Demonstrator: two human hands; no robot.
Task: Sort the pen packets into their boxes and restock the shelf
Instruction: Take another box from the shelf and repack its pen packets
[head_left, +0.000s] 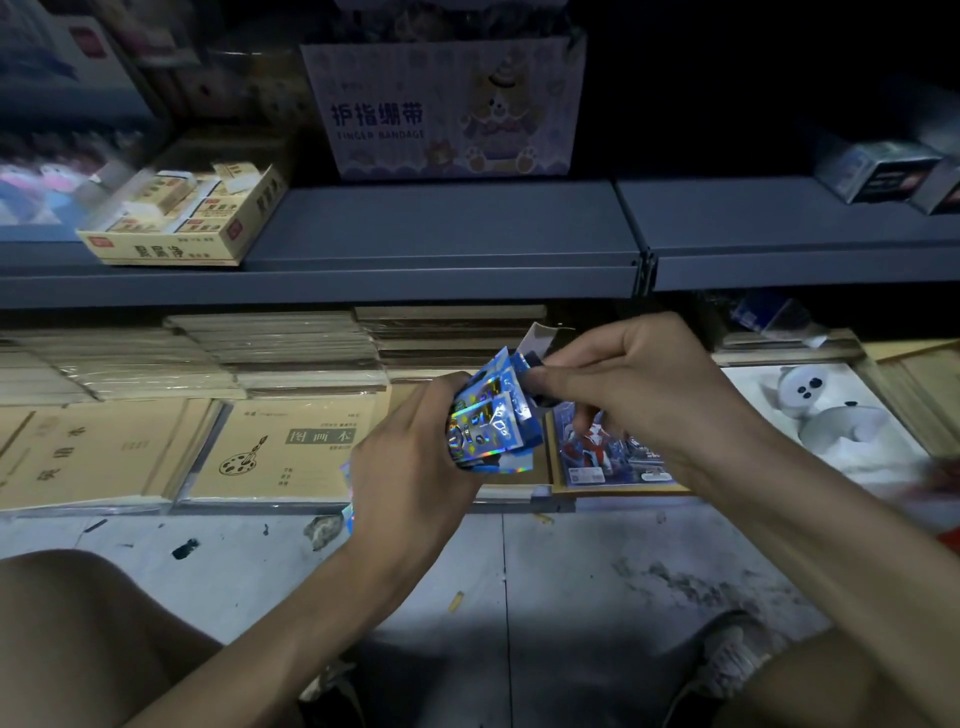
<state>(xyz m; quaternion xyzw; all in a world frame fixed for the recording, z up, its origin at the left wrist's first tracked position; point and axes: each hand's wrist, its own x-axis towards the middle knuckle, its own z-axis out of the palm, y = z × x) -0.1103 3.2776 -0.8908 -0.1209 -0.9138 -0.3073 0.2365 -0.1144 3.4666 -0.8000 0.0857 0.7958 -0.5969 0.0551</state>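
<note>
— Grey shelf (441, 228) fills our view ahead, its upper board running the full width. Bare board lies in front of the finger bandage box (441, 104) and to the right of the eraser box (192, 218), which sits at the front edge.

— What do we have below that?

— Our lower tier is packed with kraft notebooks (280, 452), stacked at the back and laid flat at the front, right up to the lip. Stained floor (571, 561) between our knees and that lip is our open room, and both hands work just above the lip.

— Where are the pen packets (485, 421)?

— We hold them in the air in front of the lower tier, a bundle of blue holographic packets. Our left hand (415, 462) grips the bundle, fingers curled round its lower half, and a few packet ends show below the hand.

— Which way do they run?

— Their long axis slants from lower left to upper right, upper ends pointing toward the shelf.

— What about our right hand (623, 384)?

— It pinches the top of one packet between thumb and forefinger, the other fingers curled in.
</note>
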